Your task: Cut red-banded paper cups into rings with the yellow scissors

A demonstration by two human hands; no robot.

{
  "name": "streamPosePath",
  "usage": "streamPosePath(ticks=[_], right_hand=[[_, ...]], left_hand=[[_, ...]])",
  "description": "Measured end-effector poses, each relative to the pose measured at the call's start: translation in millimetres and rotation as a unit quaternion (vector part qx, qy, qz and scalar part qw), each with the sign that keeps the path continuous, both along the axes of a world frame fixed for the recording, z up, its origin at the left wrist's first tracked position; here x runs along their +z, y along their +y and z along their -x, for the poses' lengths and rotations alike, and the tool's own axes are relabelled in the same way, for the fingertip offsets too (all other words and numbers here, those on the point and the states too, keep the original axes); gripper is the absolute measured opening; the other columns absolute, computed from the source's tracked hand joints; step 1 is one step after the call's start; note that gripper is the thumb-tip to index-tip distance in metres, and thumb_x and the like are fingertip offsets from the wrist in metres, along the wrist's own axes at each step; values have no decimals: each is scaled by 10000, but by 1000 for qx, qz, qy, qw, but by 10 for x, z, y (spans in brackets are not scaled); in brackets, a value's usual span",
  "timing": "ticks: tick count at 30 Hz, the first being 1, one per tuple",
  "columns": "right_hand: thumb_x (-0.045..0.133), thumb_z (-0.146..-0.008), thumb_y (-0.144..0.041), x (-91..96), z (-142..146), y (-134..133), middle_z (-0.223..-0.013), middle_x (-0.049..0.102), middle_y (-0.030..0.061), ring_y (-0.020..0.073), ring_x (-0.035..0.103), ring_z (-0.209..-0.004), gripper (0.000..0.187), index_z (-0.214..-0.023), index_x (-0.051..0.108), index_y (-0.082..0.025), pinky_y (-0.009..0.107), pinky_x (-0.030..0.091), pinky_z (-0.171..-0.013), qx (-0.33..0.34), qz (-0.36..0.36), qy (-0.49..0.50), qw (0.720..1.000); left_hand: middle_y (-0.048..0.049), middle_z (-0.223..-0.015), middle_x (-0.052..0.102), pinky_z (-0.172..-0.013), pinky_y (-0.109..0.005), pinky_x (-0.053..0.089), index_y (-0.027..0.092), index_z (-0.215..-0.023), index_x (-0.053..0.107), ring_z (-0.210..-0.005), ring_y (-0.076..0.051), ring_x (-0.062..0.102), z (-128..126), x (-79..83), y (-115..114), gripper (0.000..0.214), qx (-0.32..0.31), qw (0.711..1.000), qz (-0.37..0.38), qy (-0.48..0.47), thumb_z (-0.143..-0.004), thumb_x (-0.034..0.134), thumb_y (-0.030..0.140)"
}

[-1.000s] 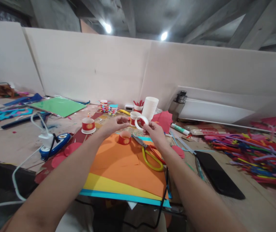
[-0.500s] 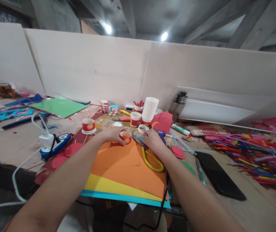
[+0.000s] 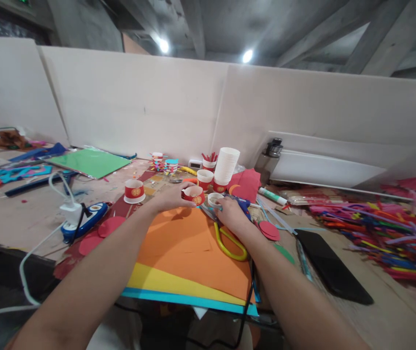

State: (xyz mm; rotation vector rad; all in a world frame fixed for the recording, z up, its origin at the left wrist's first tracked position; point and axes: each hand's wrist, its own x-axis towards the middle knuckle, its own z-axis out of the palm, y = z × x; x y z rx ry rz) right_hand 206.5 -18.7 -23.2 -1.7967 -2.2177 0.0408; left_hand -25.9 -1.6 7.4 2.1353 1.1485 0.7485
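Note:
My left hand (image 3: 173,197) is closed on a cut-down red paper cup (image 3: 195,196) with a gold emblem, held above the orange paper sheets (image 3: 178,233). Close to its right, my right hand (image 3: 230,211) grips a small white paper cup piece (image 3: 213,200), apart from the red one by a narrow gap. Its inside faces partly towards me, and my fingers cover its right side. Scissors with yellow handles (image 3: 232,250) lie on the orange paper, just below my right wrist. Behind the hands stand a red and white paper cup (image 3: 205,180) and a tall stack of white cups (image 3: 226,164).
Another red cup (image 3: 134,191) rests upside down at the left. A power strip (image 3: 87,221) sits near the left edge. On the right are a black phone (image 3: 334,265), red paper circles (image 3: 269,230) and a pile of coloured pipe cleaners (image 3: 383,233). A blue glue gun (image 3: 243,205) is partly hidden.
My left hand has moved right with the red cup piece, which now tilts differently and is nearer the white piece. The white piece has shifted slightly down and left in my right hand.

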Motion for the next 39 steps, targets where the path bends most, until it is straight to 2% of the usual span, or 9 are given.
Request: streamPosePath(ticks=[2, 5, 8, 10, 15, 20, 25, 31, 39], right_hand=[[589, -867, -185, 27, 7, -2, -1171, 650, 167, 273, 583, -1127, 313, -1161, 665, -108, 385, 413, -1012, -2, -36, 41, 999], [581, -863, -212, 89, 47, -20, -1192, 632, 155, 250, 589, -1104, 329, -1177, 632, -128, 388, 459, -969, 19, -84, 203, 975], [575, -853, -287, 153, 110, -60, -1176, 630, 126, 220, 615, -1031, 345, -1174, 598, -165, 364, 523, -856, 75, -40, 375, 923], [576, -848, -354, 181, 146, -91, -1170, 627, 118, 213, 613, -1032, 371, -1173, 578, -174, 358, 531, -840, 120, -3, 430, 895], [653, -780, -432, 188, 184, -124, -1176, 630, 113, 226, 612, -1045, 475, -1184, 566, -197, 374, 530, -838, 149, 35, 453, 878], [717, -715, -378, 185, 187, -133, -1103, 667, 82, 214, 638, -972, 461, -1130, 593, -220, 355, 537, -796, 144, 38, 464, 873], [737, -694, -374, 189, 179, -132, -988, 695, 72, 215, 649, -891, 406, -1043, 625, -199, 355, 537, -765, 114, 20, 470, 875], [765, -654, -377, 168, 183, -103, -925, 701, 58, 200, 657, -843, 390, -969, 625, -196, 338, 534, -740, 100, 17, 477, 873], [743, -666, -415, 126, 166, -77, -798, 701, 40, 190, 651, -742, 312, -852, 644, -185, 315, 512, -673, 80, -4, 491, 868]], left_hand=[[-100, -1259, 630, -917, -369, 472, 194, -1281, 574, -1098, -272, 603, -4, -34, 21, 666, -4, 998, 16, -55, -664, 754, 368], [-107, -1320, 591, -952, -386, 468, 206, -1313, 552, -1151, -270, 583, -25, -65, 29, 690, -23, 989, 61, -134, -669, 769, 331], [-125, -1361, 556, -945, -390, 478, 208, -1334, 522, -1161, -258, 582, -67, -59, -2, 724, -37, 971, 127, -198, -668, 789, 300], [-145, -1351, 558, -938, -391, 481, 192, -1330, 516, -1138, -251, 595, -99, -50, -27, 745, -33, 960, 158, -227, -652, 811, 282], [-143, -1180, 657, -924, -393, 482, 150, -1272, 523, -1060, -236, 635, -150, -36, -53, 734, -34, 936, 208, -281, -629, 841, 304], [-102, -1043, 699, -857, -363, 493, 170, -1247, 574, -984, -227, 654, -153, 6, -74, 693, -37, 938, 209, -275, -632, 837, 353], [-116, -1076, 689, -719, -282, 475, 162, -1244, 574, -949, -208, 643, -166, -6, -71, 677, -45, 943, 193, -266, -659, 812, 405], [-119, -1095, 678, -838, -336, 490, 143, -1186, 552, -952, -195, 650, -198, -102, -23, 657, -30, 915, 209, -345, -638, 842, 360], [-86, -1049, 681, -771, -284, 499, 149, -1080, 600, -867, -148, 634, -229, -169, 33, 518, -35, 903, 190, -383, -699, 786, 445]])
